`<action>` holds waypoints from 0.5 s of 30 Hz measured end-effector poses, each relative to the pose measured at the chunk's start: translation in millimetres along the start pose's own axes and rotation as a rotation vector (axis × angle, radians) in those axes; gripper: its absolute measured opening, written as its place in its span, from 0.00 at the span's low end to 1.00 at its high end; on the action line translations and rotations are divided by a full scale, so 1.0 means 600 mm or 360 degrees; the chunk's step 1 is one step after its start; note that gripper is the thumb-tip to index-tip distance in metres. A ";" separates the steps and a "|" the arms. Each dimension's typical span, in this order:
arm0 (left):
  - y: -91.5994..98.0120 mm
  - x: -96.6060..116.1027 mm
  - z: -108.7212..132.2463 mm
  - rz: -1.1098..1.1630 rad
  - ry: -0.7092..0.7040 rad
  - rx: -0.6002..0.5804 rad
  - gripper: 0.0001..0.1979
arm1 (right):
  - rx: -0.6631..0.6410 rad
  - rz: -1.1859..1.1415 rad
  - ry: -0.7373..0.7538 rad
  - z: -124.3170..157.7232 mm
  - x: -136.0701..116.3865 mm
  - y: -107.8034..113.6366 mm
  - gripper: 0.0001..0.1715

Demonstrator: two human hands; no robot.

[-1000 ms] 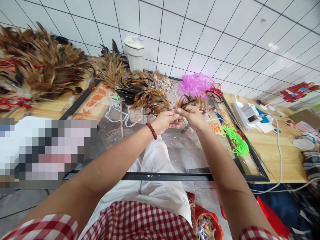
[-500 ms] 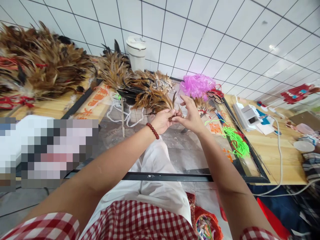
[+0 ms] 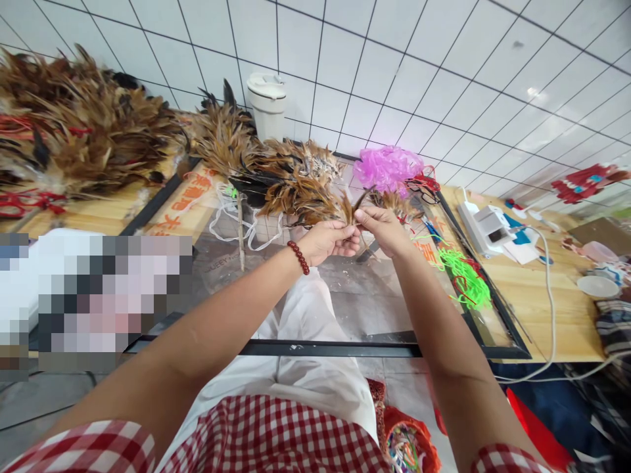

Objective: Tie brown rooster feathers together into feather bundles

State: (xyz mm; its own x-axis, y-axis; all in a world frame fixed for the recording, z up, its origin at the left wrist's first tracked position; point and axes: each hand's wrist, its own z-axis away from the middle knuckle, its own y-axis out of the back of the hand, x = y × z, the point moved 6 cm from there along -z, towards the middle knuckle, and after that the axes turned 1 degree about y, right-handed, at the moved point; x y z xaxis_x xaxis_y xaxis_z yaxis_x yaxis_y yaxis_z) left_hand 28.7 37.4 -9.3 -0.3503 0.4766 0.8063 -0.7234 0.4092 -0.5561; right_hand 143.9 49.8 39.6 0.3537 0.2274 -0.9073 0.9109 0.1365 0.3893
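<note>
Both hands meet above the clear, black-framed tabletop panel (image 3: 330, 348): the left hand (image 3: 331, 240) and the right hand (image 3: 385, 230) each seem to pinch, thumb against finger, the base of a small tuft of slender brown and dark feathers (image 3: 359, 204), which rises towards twelve o'clock. How many quills lie inside cannot be told. Good handling would mean evening the quill ends, pressing with the fingertips and leaving the vanes free. The thick heap of brown-and-black feathers (image 3: 296, 194) sits close at eleven o'clock, so a little lift should avoid snagging. At four o'clock, the tangled neon-green cord (image 3: 466, 281) lies clear of the fingers.
</note>
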 end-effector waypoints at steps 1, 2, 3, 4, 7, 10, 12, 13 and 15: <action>0.003 0.003 0.000 0.0053 -0.0044 0.0048 0.06 | 0.0059 0.0232 0.0006 0.001 -0.003 0.014 0.21; 0.006 0.006 -0.001 0.0104 -0.0085 0.0098 0.06 | 0.0102 0.0504 -0.0023 0.003 -0.004 0.028 0.19; 0.008 0.008 -0.001 0.0151 -0.0115 0.0143 0.05 | 0.0102 0.0802 -0.0104 0.006 -0.002 0.040 0.18; 0.011 0.009 -0.001 0.0193 -0.0133 0.0179 0.05 | 0.0033 0.1065 -0.0210 0.009 0.003 0.047 0.17; 0.016 0.010 -0.002 0.0292 -0.0154 0.0259 0.06 | -0.0346 0.1423 -0.0502 0.021 0.022 0.044 0.13; 0.021 0.011 -0.003 0.0338 -0.0184 0.0352 0.07 | -0.0470 0.1463 -0.0538 0.025 0.022 0.027 0.06; 0.023 0.010 -0.003 0.0345 -0.0205 0.0403 0.07 | -0.0456 0.1417 -0.0512 0.023 0.020 0.020 0.05; 0.023 0.010 -0.003 0.0344 -0.0217 0.0415 0.07 | -0.0434 0.1298 -0.0491 0.021 0.020 0.018 0.05; 0.023 0.010 -0.003 0.0332 -0.0236 0.0424 0.07 | -0.0318 0.0834 -0.0416 0.015 0.018 0.020 0.05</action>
State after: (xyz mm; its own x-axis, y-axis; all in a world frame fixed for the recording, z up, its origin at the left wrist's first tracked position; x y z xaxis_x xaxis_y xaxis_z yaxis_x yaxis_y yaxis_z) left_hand 17.7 47.3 -12.2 -0.5751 0.4023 0.7123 -0.7500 0.0886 -0.6555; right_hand 160.8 45.3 33.1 0.8069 0.0728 -0.5862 0.5533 0.2544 0.7932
